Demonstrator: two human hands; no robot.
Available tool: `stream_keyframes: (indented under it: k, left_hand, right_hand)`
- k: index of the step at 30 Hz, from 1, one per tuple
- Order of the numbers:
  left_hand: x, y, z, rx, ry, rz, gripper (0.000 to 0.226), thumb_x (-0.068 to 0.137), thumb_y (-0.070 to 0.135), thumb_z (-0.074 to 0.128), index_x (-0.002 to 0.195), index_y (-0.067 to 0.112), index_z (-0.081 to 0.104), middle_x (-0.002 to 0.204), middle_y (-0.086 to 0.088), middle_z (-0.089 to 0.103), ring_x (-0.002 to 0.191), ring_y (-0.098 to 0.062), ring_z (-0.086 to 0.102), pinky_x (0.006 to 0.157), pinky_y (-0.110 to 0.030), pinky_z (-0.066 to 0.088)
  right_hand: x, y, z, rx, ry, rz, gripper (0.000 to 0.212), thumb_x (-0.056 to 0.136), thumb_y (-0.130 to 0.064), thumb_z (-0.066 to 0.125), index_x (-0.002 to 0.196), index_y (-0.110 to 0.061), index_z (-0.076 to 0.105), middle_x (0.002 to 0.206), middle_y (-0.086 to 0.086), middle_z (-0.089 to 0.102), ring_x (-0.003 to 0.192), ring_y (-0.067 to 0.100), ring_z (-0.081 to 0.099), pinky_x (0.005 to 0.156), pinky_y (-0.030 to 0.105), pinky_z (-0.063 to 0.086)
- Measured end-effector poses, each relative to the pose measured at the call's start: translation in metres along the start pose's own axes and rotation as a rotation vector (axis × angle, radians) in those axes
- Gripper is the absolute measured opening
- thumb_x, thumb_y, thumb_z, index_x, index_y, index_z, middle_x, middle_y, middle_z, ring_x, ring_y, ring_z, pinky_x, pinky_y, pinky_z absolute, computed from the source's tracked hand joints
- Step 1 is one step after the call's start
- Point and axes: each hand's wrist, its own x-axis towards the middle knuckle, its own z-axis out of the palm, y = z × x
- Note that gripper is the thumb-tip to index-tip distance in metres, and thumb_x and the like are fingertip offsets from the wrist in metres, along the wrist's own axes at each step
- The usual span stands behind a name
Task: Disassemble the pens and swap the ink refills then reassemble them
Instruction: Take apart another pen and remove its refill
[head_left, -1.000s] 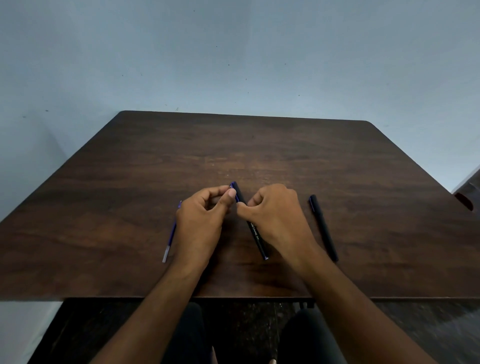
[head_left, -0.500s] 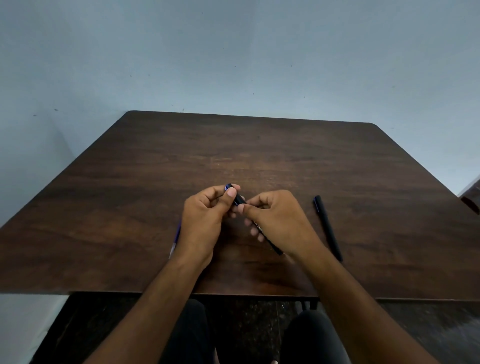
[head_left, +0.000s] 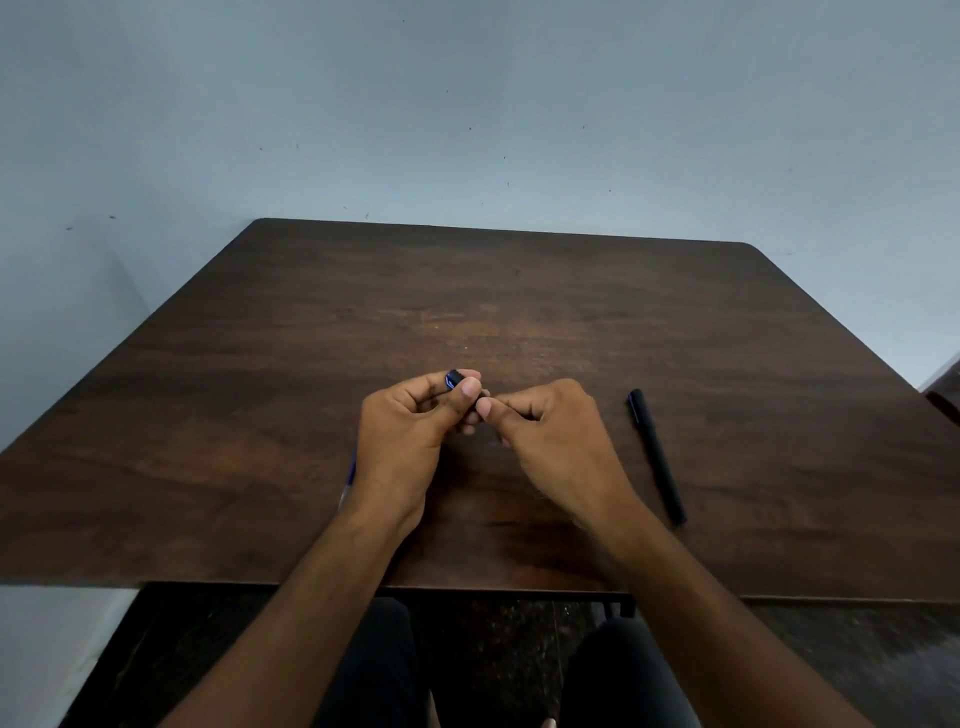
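Both hands meet over the middle of the dark wooden table (head_left: 519, 291). My left hand (head_left: 405, 441) pinches the far end of a dark pen (head_left: 453, 378), whose blue-edged tip shows above the thumb. My right hand (head_left: 550, 441) is closed on the near part of that pen, which is hidden inside the fist. A second black pen (head_left: 657, 454) lies on the table to the right of my right hand. A blue ink refill (head_left: 350, 475) lies on the table, mostly hidden behind my left wrist.
A pale blue wall rises behind the table. The table's near edge (head_left: 208, 583) runs just above my knees. A dark piece of furniture (head_left: 945, 389) shows at the right border.
Both hands lifted the dark pen off the table and drew closer together. The pen's lower body, visible before, is now hidden in my right fist.
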Motion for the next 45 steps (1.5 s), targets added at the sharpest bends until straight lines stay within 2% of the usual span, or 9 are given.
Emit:
stream_keyframes:
  k: [5, 10, 18, 22, 26, 29, 35, 40, 45]
  left_hand:
    - [-0.002, 0.002, 0.001, -0.024, 0.011, -0.012, 0.020, 0.074, 0.026, 0.079, 0.091, 0.015, 0.080, 0.088, -0.013, 0.078, 0.080, -0.020, 0.074, 0.068, -0.024, 0.057]
    - [-0.003, 0.005, 0.002, -0.059, 0.013, -0.033, 0.020, 0.074, 0.026, 0.079, 0.090, 0.014, 0.080, 0.089, -0.015, 0.077, 0.083, -0.022, 0.074, 0.071, -0.026, 0.058]
    - [-0.004, 0.007, 0.003, -0.039, 0.009, -0.033, 0.023, 0.075, 0.026, 0.078, 0.094, 0.013, 0.079, 0.090, -0.013, 0.078, 0.083, -0.021, 0.073, 0.071, -0.025, 0.058]
    - [-0.005, 0.007, 0.003, -0.024, 0.007, -0.038, 0.023, 0.078, 0.025, 0.077, 0.097, 0.013, 0.079, 0.091, -0.013, 0.078, 0.082, -0.020, 0.072, 0.072, -0.025, 0.058]
    - [-0.004, 0.007, 0.004, -0.022, 0.003, -0.038, 0.024, 0.078, 0.026, 0.077, 0.098, 0.013, 0.079, 0.090, -0.013, 0.077, 0.076, -0.017, 0.070, 0.069, -0.023, 0.055]
    - [-0.003, 0.007, 0.004, -0.018, 0.006, -0.036, 0.025, 0.077, 0.027, 0.078, 0.098, 0.012, 0.079, 0.090, -0.013, 0.077, 0.071, -0.015, 0.066, 0.068, -0.024, 0.055]
    - [-0.002, 0.008, 0.007, -0.001, 0.018, -0.047, 0.025, 0.075, 0.024, 0.080, 0.096, 0.010, 0.080, 0.078, -0.008, 0.075, 0.064, -0.014, 0.065, 0.065, -0.024, 0.057]
    - [0.004, 0.018, 0.012, -0.007, 0.070, -0.042, 0.036, 0.072, 0.023, 0.083, 0.106, 0.012, 0.074, 0.077, -0.010, 0.075, 0.060, -0.013, 0.064, 0.060, -0.024, 0.056]
    - [0.014, 0.028, 0.009, 0.045, 0.174, -0.014, 0.031, 0.080, 0.014, 0.081, 0.107, 0.007, 0.066, 0.076, -0.014, 0.075, 0.056, -0.013, 0.063, 0.056, -0.025, 0.055]
  right_hand:
    - [-0.002, 0.003, 0.004, -0.001, 0.044, -0.010, 0.031, 0.098, -0.025, 0.066, 0.072, -0.015, 0.080, 0.035, -0.013, 0.047, 0.033, 0.004, 0.036, 0.040, 0.015, 0.032]
    - [0.000, 0.002, 0.004, -0.023, 0.032, -0.028, 0.030, 0.097, -0.029, 0.066, 0.071, -0.023, 0.079, 0.049, 0.005, 0.065, 0.033, 0.004, 0.038, 0.040, 0.020, 0.037]
    - [-0.001, 0.004, 0.000, 0.003, -0.003, 0.011, 0.024, 0.098, -0.030, 0.065, 0.082, -0.024, 0.082, 0.036, -0.012, 0.049, 0.033, 0.003, 0.035, 0.039, 0.016, 0.033]
    - [-0.003, 0.002, -0.001, 0.005, -0.015, 0.009, 0.026, 0.098, -0.033, 0.063, 0.082, -0.024, 0.082, 0.038, -0.008, 0.047, 0.035, 0.004, 0.034, 0.038, 0.016, 0.032]
    - [-0.004, 0.000, -0.006, -0.012, -0.018, 0.055, 0.029, 0.095, -0.033, 0.065, 0.070, -0.027, 0.079, 0.051, 0.008, 0.064, 0.040, 0.005, 0.043, 0.040, 0.019, 0.037]
    - [-0.005, 0.000, -0.012, 0.001, -0.013, 0.152, 0.037, 0.092, -0.025, 0.063, 0.058, -0.016, 0.073, 0.044, 0.001, 0.063, 0.036, 0.004, 0.046, 0.040, 0.021, 0.040]
    - [-0.010, 0.004, -0.025, 0.018, -0.037, 0.151, 0.028, 0.094, -0.020, 0.063, 0.072, -0.012, 0.078, 0.064, 0.016, 0.073, 0.051, 0.022, 0.055, 0.052, 0.037, 0.046]
    - [-0.011, 0.010, -0.038, 0.015, -0.044, 0.171, 0.023, 0.094, -0.019, 0.067, 0.076, -0.011, 0.080, 0.064, 0.007, 0.074, 0.049, 0.010, 0.057, 0.051, 0.027, 0.047]
    - [-0.014, 0.015, -0.052, 0.027, -0.037, 0.202, 0.025, 0.093, -0.015, 0.066, 0.076, -0.003, 0.078, 0.073, 0.028, 0.072, 0.054, 0.022, 0.055, 0.054, 0.032, 0.046]
